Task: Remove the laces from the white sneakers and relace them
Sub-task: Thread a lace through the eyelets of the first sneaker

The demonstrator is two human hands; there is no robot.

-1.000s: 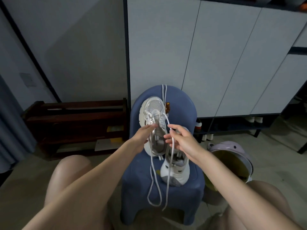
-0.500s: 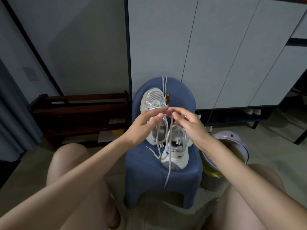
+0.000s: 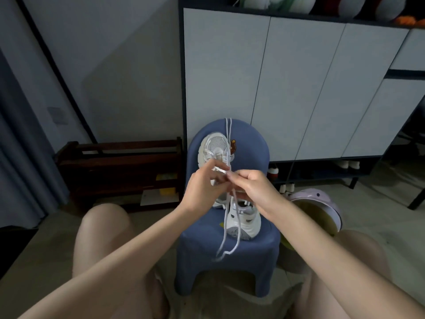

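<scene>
Starting at the left, a dark wooden shoe rack [image 3: 119, 166] stands against the wall, well apart from our work. Next comes our left hand [image 3: 202, 187], its fingers [image 3: 212, 168] bunched and pinching a short stretch of flat white shoelace [image 3: 226, 229] in front of the upper white mesh sneaker [image 3: 215, 146], which leans toe-up against the back of the small blue plastic chair [image 3: 230, 249]. Our right hand [image 3: 255, 189] meets it just beside, fingertips pressed together on the same lace where the two hands touch; we cannot tell whether we are feeding a tip into an eyelet or drawing it out. Below the hands the lace hangs in two loose strands over the second white sneaker [image 3: 243, 223], which lies heel-toward-us on the chair seat, and the ends dangle past the seat's front edge. Another pair of white strands [image 3: 228, 130] runs up over the chair back. Further right sits a lilac-rimmed round bin [image 3: 322, 201] on the floor, and behind everything the white-doored cabinet [image 3: 299, 88]. We judge the job to be midway: so much slack lace suggests neither shoe is fully laced, and tightening and the other shoe remain.
</scene>
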